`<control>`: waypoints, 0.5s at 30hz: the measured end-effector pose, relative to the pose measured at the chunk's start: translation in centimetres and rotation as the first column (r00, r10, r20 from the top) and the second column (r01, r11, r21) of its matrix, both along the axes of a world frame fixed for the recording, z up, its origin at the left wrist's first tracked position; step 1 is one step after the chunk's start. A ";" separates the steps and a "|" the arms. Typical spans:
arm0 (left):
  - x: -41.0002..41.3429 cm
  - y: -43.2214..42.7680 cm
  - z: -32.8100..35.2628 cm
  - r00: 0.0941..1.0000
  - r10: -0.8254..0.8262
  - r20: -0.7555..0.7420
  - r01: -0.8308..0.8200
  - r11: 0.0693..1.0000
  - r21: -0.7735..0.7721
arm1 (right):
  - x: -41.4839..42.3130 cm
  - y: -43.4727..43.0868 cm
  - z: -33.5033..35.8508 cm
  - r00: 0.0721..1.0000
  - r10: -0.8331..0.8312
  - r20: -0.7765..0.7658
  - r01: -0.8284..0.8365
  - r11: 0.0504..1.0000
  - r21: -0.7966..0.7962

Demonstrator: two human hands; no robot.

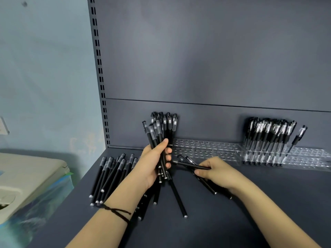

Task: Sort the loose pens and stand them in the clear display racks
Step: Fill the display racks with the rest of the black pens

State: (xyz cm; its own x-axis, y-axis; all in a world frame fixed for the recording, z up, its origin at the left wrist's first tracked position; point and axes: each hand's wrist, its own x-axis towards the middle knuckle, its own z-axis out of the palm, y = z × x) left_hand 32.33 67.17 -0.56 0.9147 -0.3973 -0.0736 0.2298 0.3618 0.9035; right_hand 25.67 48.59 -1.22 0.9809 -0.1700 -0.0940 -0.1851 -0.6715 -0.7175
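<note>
Head view, left hand (152,163) fingers (168,150) wrapped round upright pen bundle (161,127), right hand (215,170) pinching single pen (189,164).

HEAD CAM, sole view: 1 wide-angle lens worn on the person's head looks fwd and down over a dark grey shelf (206,230), facing its rear panel (197,59) nearly square-on. Both forearms enter from the bottom edge. The left hand (154,163), gripping a pen bundle (161,129), sits at frame ctr; the right hand (215,171), holding a black pen (188,165), sits just right of ctr. Both are close to the lens. Clear display racks (206,149) run along the panel's foot, farther off, mid-right. A slotted upright (99,68) and pale blue wall (44,68) fill the left third.
</note>
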 end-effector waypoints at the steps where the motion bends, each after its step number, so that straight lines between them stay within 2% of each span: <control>1: 0.0 -0.1 0.2 1.000 0.018 -0.001 -0.018 1.000 -0.006 | 0.0 -0.2 0.2 1.000 -0.012 0.014 0.011 0.999 0.047; 3: -0.1 -0.2 0.6 0.999 0.044 0.002 -0.044 0.999 -0.010 | 0.2 -0.4 0.6 0.998 -0.051 0.047 0.042 0.984 0.171; 5: -0.1 -0.3 0.8 0.999 0.043 0.019 -0.044 0.999 0.024 | 0.4 -0.2 1.0 0.995 -0.081 0.064 0.053 0.932 0.360; 7: -0.4 -0.4 0.7 0.999 0.027 0.037 -0.030 0.997 0.074 | 0.5 0.3 1.2 0.994 -0.094 0.058 0.045 0.827 0.561; 10: -0.8 -0.7 0.0 1.000 0.015 0.007 -0.016 0.997 0.075 | 0.0 1.3 1.1 0.999 -0.016 0.036 -0.018 0.609 0.793; 12: -0.8 -0.8 -0.1 1.000 -0.031 0.006 0.031 0.999 0.033 | -0.4 2.1 1.1 0.994 0.097 0.040 -0.083 0.501 0.862; 15: -1.0 -1.1 0.2 0.987 -0.146 0.065 0.145 0.989 0.022 | -0.5 2.9 1.3 0.981 0.189 0.050 -0.138 0.485 0.863</control>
